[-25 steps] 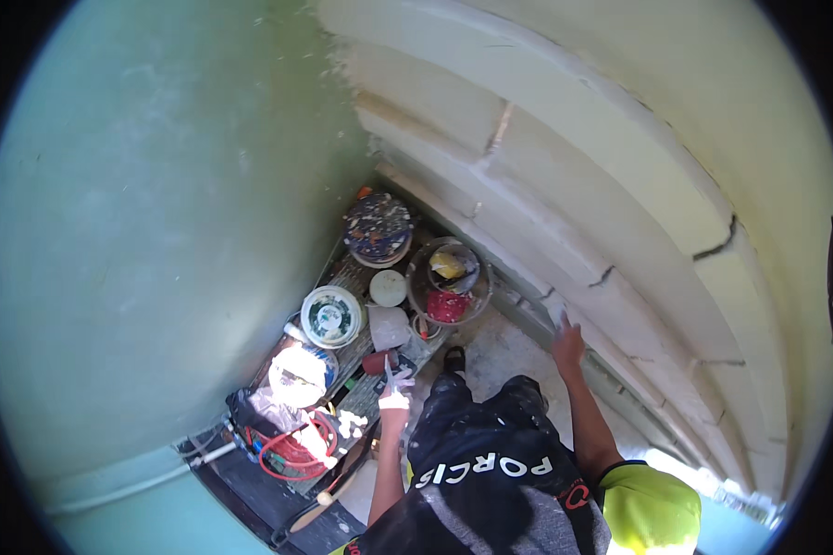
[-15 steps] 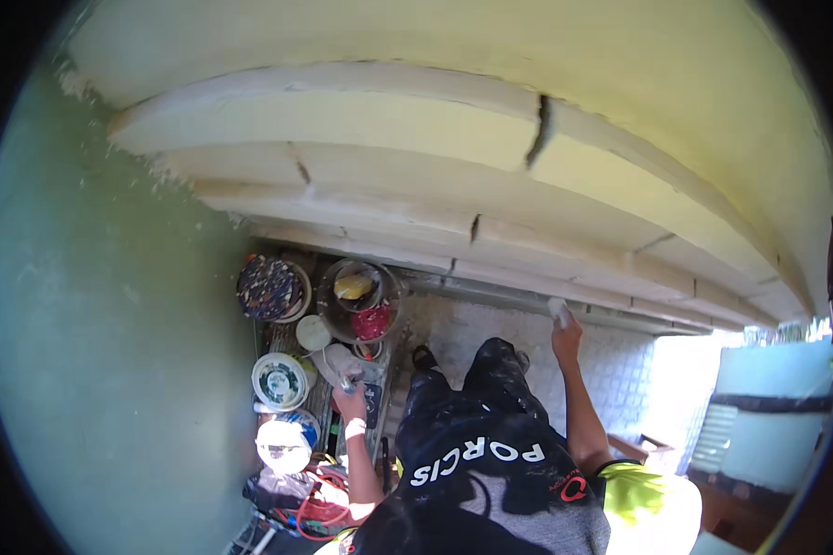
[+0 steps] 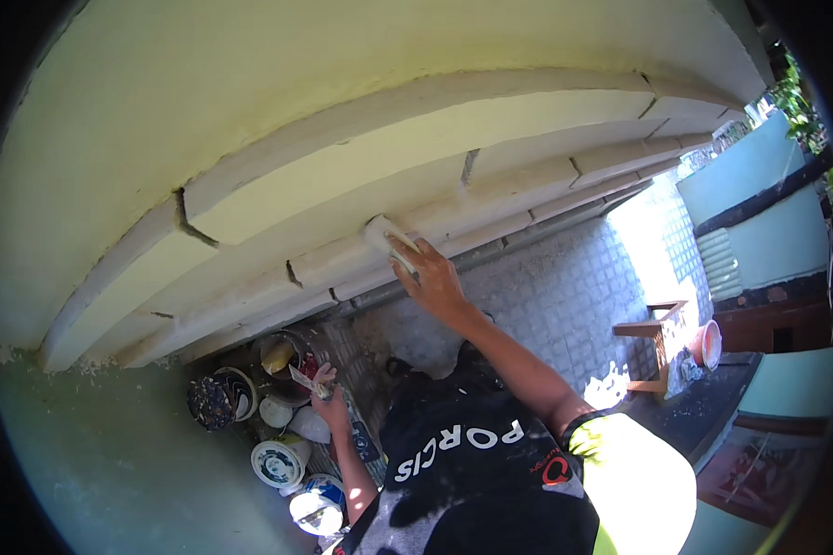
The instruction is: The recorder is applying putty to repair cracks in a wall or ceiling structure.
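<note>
My right hand (image 3: 437, 289) reaches up to the stepped plaster moulding (image 3: 518, 199), its fingers closed round a pale flat tool (image 3: 386, 239). The tool's front end lies against a middle band of the moulding; its exact kind is hard to make out. Lower and to the left, my left hand (image 3: 331, 405) grips a putty knife (image 3: 303, 378), blade pointing up and left. That blade shows over a round tub (image 3: 292, 347) holding a yellow and a red thing. Dark gaps (image 3: 191, 220) cut across the moulding's bands in several places.
Along the green wall (image 3: 93, 453) at the lower left stand a white-lidded bucket (image 3: 279, 464), a speckled round container (image 3: 211, 403) and another bucket (image 3: 316, 511). Paving (image 3: 546, 305) lies below. A wooden stool (image 3: 659, 347) and a pink bucket (image 3: 706, 344) are at right.
The view has swung round. My right hand has come from over the paving up and left onto the moulding with the pale tool. My left hand has lifted the putty knife toward the tub.
</note>
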A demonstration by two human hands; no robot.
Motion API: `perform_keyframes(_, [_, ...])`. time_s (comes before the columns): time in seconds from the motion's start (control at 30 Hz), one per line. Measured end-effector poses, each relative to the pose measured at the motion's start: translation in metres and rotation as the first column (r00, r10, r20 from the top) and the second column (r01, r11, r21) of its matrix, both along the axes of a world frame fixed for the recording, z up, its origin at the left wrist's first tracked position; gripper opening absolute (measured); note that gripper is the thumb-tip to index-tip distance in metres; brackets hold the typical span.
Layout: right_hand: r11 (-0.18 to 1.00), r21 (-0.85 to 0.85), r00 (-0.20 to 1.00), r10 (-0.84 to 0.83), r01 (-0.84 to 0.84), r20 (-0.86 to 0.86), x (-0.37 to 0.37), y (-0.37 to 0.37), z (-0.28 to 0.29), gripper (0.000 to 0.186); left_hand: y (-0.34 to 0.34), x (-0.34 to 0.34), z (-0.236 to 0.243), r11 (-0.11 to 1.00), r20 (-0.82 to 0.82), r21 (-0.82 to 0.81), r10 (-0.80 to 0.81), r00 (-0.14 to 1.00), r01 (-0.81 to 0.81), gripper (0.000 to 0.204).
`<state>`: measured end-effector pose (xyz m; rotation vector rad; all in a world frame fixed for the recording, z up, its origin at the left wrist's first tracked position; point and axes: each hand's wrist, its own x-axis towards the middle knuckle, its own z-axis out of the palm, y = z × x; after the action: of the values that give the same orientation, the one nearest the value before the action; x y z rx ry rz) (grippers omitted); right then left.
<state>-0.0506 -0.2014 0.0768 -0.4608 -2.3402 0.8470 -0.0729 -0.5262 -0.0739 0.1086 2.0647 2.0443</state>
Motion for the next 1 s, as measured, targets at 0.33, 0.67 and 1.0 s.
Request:
perform_keyframes(0.33, [0.819,0.050,0.814,-0.559,0.572,-0.155,0.170,0.245,-0.025,0.038,0.068,0.036,0.001,0.997,0.040,-0.076,-0.006,0.999,0.009,0.039])
perform_keyframes(0.67, [0.912,-0.098,0.862,-0.410,0.399,-0.299,0.183,0.263,-0.024,0.038,0.189,0.072,0.001,0.917,0.083,-0.086,-0.383,0.920,0.389,0.038])
perform_keyframes(1.0, [0.439,-0.321,0.444,-0.894,0.840,-0.061,0.290,0.460,-0.044,0.035,0.354,0.106,0.011,0.730,-0.042,-0.225,-0.669,0.742,0.646,0.035])
